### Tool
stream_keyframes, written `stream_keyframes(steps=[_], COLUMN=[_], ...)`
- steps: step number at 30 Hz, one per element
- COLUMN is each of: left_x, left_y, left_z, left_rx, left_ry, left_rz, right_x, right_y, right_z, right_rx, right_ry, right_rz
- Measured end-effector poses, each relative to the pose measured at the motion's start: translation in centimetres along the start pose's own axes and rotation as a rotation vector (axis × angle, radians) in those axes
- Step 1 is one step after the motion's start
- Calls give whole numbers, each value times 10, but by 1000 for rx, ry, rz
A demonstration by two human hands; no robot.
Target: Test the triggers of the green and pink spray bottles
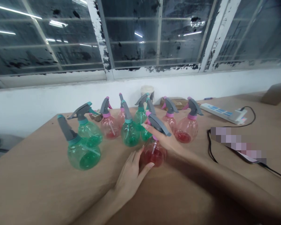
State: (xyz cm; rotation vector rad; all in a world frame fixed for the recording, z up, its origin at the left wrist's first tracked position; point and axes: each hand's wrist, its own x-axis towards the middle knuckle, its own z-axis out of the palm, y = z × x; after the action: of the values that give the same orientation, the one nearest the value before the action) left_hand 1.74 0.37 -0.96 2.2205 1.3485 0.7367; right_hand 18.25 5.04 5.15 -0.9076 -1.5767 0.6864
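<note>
In front of me a pink spray bottle with a grey and pink spray head and some red liquid stands on the wooden table. My left hand cups its lower left side, thumb in front and fingers behind. My right hand is closed round the neck under the spray head, partly hidden by it; one finger reaches out to the left. Just behind, green spray bottles and pink spray bottles stand upright in a loose group. Nearest my left hand on the left is another green spray bottle.
A white power strip with a black cable lies at the right, near a phone on a cord. Against the wall stand a white tub and a brown package. A cardboard box sits far right.
</note>
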Motion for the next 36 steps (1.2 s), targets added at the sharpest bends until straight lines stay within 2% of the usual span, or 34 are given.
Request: stream_keyframes(steps=[11,26,36], left_x=[0,0,0], left_y=[3,2,4], left_z=[-2,-1,-2], left_rx=[2,22,7], left_ry=[-1,30,5], left_rz=[-31,-9,-8], right_x=[-1,-1,0], right_y=[9,7,-2], right_z=[2,1,-1], right_rx=[63,69,-19], right_ry=[20,11,-2], right_rz=[-57,-34,-21])
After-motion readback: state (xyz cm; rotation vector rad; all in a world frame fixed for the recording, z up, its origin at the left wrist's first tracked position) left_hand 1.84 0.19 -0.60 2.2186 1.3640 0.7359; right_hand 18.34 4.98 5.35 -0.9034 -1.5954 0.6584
